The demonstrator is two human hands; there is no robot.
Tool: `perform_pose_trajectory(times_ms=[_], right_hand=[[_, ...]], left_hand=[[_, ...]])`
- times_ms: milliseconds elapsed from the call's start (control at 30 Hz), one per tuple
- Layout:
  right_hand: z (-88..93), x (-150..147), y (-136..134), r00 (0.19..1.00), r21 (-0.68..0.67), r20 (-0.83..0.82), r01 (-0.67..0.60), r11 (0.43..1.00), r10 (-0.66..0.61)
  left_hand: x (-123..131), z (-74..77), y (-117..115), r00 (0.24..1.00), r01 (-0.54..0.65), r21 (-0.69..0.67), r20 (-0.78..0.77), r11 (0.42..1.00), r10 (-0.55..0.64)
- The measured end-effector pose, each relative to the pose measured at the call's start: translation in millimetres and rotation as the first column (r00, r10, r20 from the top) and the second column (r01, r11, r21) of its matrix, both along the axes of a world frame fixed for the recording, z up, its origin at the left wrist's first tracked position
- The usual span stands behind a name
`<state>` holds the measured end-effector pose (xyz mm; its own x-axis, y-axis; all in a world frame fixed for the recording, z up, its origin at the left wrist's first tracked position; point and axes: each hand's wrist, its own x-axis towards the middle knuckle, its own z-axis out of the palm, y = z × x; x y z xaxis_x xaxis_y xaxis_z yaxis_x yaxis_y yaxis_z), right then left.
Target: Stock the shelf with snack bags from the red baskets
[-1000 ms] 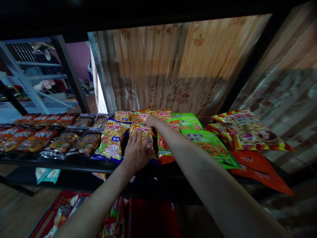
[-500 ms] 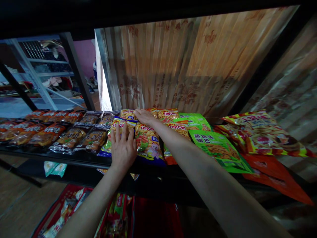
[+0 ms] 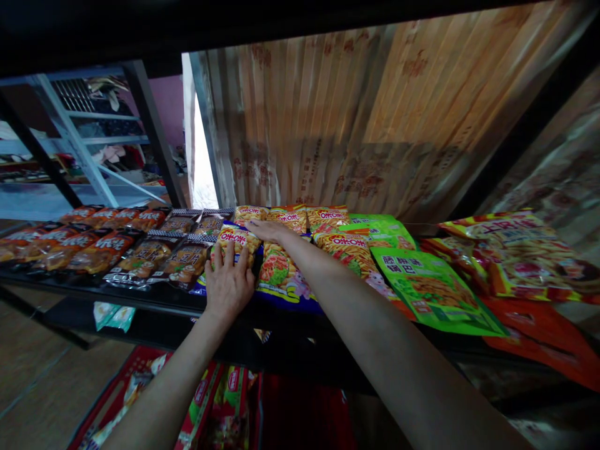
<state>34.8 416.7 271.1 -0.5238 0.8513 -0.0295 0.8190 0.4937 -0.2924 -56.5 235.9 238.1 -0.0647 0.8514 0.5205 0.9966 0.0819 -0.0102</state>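
My left hand [image 3: 228, 282] lies flat, fingers spread, on a yellow and blue snack bag [image 3: 234, 240] near the front edge of a dark shelf [image 3: 140, 301]. My right hand [image 3: 266, 230] reaches further in and rests, fingers stretched out, on the top of the neighbouring yellow and blue bag [image 3: 281, 275]. More yellow bags of the same kind [image 3: 290, 216] lie in a row behind them. Neither hand grips anything.
Green snack bags [image 3: 422, 281] lie to the right, then yellow and red bags [image 3: 510, 250] and an orange bag [image 3: 539, 331]. Dark and orange packets [image 3: 117, 244] fill the shelf's left. A red basket [image 3: 154, 400] with packets stands below. A wooden slat wall [image 3: 328, 125] backs the shelf.
My left hand slid left from one yellow and blue bag onto the bag beside it. My right hand drew back and left along the rear row. The bags have shifted slightly.
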Motion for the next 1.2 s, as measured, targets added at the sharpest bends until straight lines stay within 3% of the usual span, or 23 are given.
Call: perform_pose_trajectory(times_ms=[400, 500, 600, 667, 767, 900, 1033, 1200], right_hand=[[1.9, -4, -6, 0.999, -0.022, -0.032, 0.004, 1.0, -0.005], [6.9, -4, -8, 1.0, 0.038, -0.01, 0.0, 0.999, 0.001], [16.0, -9, -6, 0.996, 0.154, -0.01, 0.088, 0.984, -0.087], [23.6, -19, -4, 0.994, 0.225, -0.012, 0.105, 0.969, -0.105], [34.1, -41, -6, 1.0, 0.286, 0.002, 0.012, 0.958, -0.014], [40.3, -79, -14, 0.988, 0.231, 0.106, -0.138, 0.963, 0.116], [35.7, -112, -16, 0.976, 0.151, 0.186, -0.142, 0.978, 0.113], [23.1, -137, 0, 0.957, 0.101, 0.265, -0.146, 0.984, 0.115]], left_hand=[[-7, -4.2, 0, 1.0, 0.007, 0.016, 0.002, 1.0, -0.007], [-11, -3.2, -2, 1.0, 0.026, 0.063, 0.012, 0.998, -0.027], [-27, 0.3, -5, 1.0, 0.009, 0.107, 0.021, 0.994, -0.011], [-45, 3.4, -5, 0.998, -0.058, 0.113, 0.036, 0.992, 0.054], [-77, 9.0, -3, 0.987, -0.16, 0.089, 0.045, 0.983, 0.156], [-111, 16.3, 4, 0.965, -0.258, -0.01, 0.048, 0.966, 0.258], [-128, 16.4, 15, 0.955, -0.292, -0.13, 0.01, 0.947, 0.296], [-135, 5.1, 22, 0.964, -0.264, -0.191, -0.012, 0.945, 0.267]])
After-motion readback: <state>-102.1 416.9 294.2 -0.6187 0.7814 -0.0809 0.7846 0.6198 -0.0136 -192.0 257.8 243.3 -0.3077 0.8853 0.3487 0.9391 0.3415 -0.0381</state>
